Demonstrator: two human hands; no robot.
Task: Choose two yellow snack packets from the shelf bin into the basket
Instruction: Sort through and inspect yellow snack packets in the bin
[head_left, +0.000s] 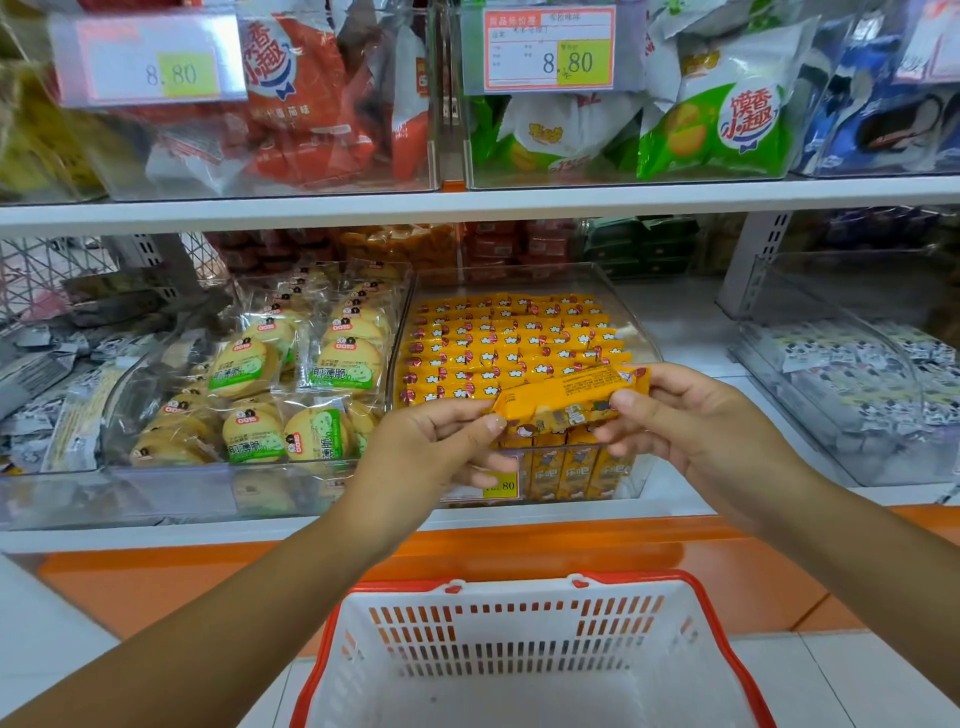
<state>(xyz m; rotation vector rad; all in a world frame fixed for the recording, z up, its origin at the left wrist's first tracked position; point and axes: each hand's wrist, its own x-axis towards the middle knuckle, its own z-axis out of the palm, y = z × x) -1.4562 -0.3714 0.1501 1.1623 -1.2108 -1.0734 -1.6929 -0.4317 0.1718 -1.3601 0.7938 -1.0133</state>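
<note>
A long yellow snack packet (563, 397) is held level in front of the clear shelf bin (644, 338), which is packed with several rows of the same yellow packets (511, 340). My left hand (441, 447) pinches the packet's left end. My right hand (685, 410) pinches its right end. Below them on the floor stands a white basket with a red rim (719, 618); nothing shows inside it.
To the left of the yellow bin is a clear bin of round biscuits in green-labelled wrappers (291, 379). A bin of black-and-white wrapped snacks (852, 374) sits at the right. The shelf above (467, 205) carries bins of red, green and blue bags with price tags.
</note>
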